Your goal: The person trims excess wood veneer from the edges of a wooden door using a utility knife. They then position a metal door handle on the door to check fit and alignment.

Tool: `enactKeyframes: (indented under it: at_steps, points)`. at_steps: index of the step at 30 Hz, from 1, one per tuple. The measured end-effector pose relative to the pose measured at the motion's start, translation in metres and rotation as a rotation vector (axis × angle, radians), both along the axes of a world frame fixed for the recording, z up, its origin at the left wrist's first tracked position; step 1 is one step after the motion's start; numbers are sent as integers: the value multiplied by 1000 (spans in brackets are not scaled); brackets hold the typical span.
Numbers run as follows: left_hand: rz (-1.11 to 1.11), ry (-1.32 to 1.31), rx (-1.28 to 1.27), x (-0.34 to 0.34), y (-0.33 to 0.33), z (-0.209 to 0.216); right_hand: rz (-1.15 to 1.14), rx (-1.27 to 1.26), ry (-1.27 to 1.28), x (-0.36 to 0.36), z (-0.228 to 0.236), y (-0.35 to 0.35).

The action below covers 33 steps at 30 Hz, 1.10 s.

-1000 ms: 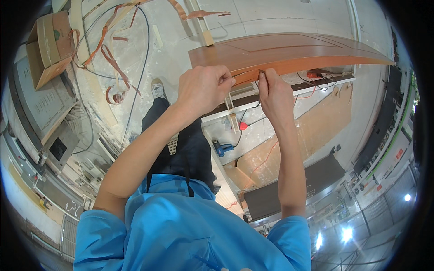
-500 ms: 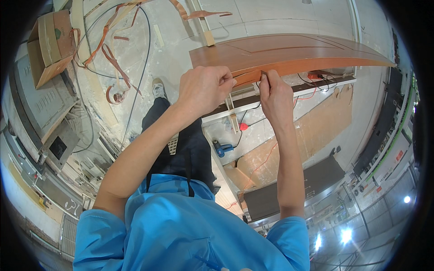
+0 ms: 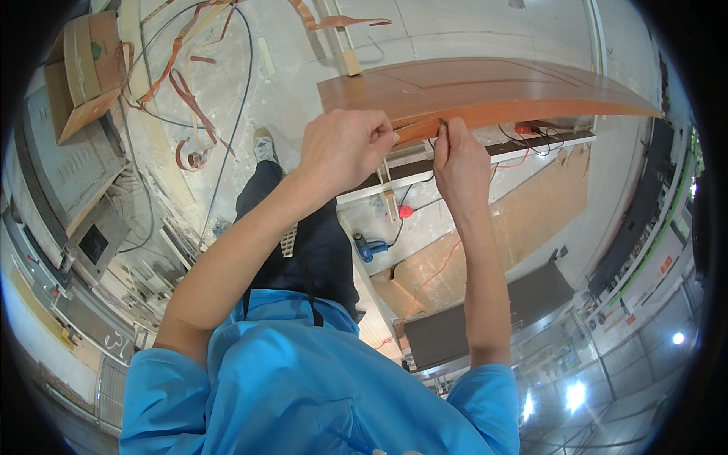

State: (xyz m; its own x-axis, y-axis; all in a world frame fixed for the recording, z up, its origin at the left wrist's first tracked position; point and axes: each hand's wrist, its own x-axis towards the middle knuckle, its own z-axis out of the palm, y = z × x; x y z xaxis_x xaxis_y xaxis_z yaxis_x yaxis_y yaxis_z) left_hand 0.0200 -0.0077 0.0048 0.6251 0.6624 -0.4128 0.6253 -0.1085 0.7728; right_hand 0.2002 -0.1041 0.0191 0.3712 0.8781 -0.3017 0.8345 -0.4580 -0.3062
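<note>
Pinching edge of one brown door panel (image 3: 485,91): left hand (image 3: 345,148) fingers curled, right hand (image 3: 459,163) fingers pinching.

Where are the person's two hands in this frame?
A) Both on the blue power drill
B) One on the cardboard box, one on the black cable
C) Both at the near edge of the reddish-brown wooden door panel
C: the left hand and the right hand both meet the near edge of the reddish-brown wooden door panel.
</note>
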Motion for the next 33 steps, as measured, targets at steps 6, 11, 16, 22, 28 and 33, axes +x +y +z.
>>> enactKeyframes:
  at_steps: [6, 11, 16, 22, 28, 33]
  points:
    - [-3, 5, -11, 0, -2, -3, 59, -144, -119, -6, 9, 7]
    - [-2, -3, 34, 0, -4, -4, 55, -194, -120, -5, 11, 8]
    - [5, 36, -4, 1, -4, -4, -91, -166, 83, 6, 14, 5]
    - [16, 61, -17, 3, -2, -4, -299, -77, 390, 9, 32, -5]
    - [7, 84, -32, 4, -2, -5, -272, -101, 241, -2, 35, -8]
    - [17, 65, -33, 4, -4, -7, -98, -39, 38, -1, 23, -7]
